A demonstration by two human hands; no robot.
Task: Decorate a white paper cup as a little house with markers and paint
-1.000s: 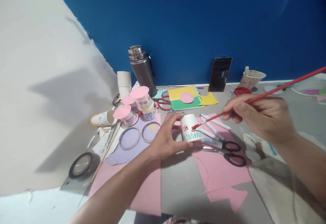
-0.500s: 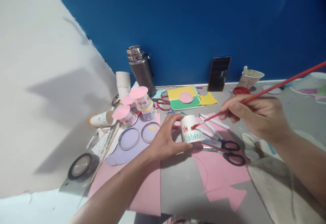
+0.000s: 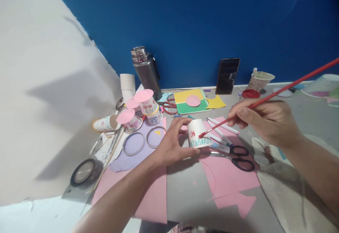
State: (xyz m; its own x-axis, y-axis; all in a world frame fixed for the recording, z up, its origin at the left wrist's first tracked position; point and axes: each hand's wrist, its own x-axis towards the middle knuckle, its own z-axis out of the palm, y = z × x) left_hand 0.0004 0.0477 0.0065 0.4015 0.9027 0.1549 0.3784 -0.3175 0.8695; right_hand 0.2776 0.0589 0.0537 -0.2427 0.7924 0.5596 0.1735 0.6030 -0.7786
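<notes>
My left hand (image 3: 171, 144) grips an upturned white paper cup (image 3: 198, 133) on the table; the cup bears a red painted patch and green marks near its rim. My right hand (image 3: 265, 120) holds a long red paintbrush (image 3: 288, 85) whose red-tipped bristles touch the cup's side. White markers (image 3: 224, 126) and black-handled scissors (image 3: 238, 157) lie on pink paper (image 3: 227, 180) just right of the cup.
Decorated cups with pink lids (image 3: 144, 107), a stack of white cups (image 3: 127, 84), a metal flask (image 3: 147, 71), tape rolls (image 3: 84, 171), a phone (image 3: 227, 76) leaning on the blue wall, coloured paper (image 3: 197, 100), a patterned cup (image 3: 259, 80) and red scissors (image 3: 169, 106) crowd the table.
The brush tip has shifted slightly on the cup's side; both hands stay almost where they were.
</notes>
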